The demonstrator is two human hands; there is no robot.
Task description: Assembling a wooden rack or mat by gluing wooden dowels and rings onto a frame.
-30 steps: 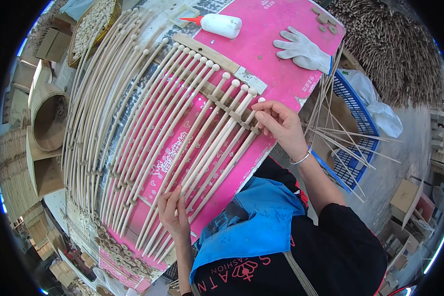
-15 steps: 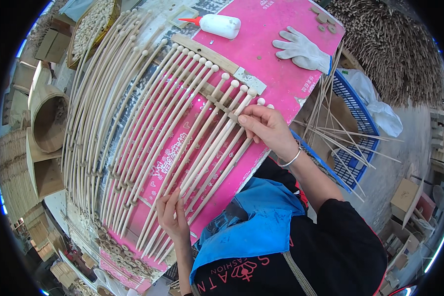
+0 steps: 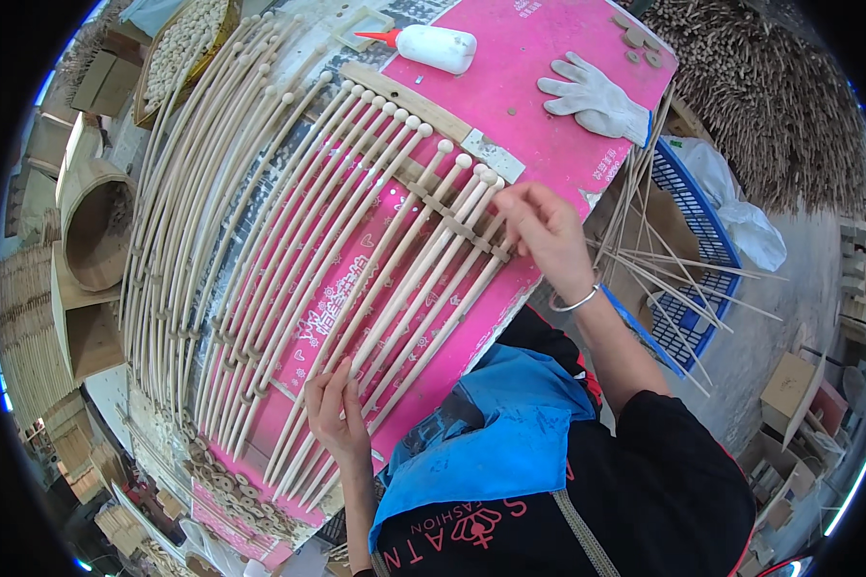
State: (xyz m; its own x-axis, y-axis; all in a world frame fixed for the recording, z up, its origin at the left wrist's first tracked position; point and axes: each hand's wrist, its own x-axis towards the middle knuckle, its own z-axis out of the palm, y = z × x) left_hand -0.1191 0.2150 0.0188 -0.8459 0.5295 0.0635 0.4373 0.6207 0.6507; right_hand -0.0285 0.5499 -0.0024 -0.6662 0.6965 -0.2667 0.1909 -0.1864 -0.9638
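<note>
Long pale wooden sticks [image 3: 392, 284] with round ball ends lie side by side on the pink-covered table. Small wooden discs [image 3: 463, 229] are threaded on them near the ball ends. My left hand [image 3: 339, 415] is closed, its thumb and fingertips pinching a stick toward the lower part of the row. At the ball ends of the rightmost sticks, my right hand [image 3: 551, 238] has its fingers bent and closed around a stick top. That hand covers the last ball ends, so the exact grip is partly hidden.
A wooden strip [image 3: 409, 104] lies by the ball ends. Beyond it are a white glue bottle [image 3: 437, 48] and a white glove [image 3: 597, 99]. Loose sticks jut across a blue basket [image 3: 688, 192] at right. A yellow container of wooden balls [image 3: 185, 50] stands far left.
My right hand has moved up from the discs to the ball ends. The rightmost discs now show uncovered, and some right-hand stick tops have shifted. My left hand has stayed nearly in place.
</note>
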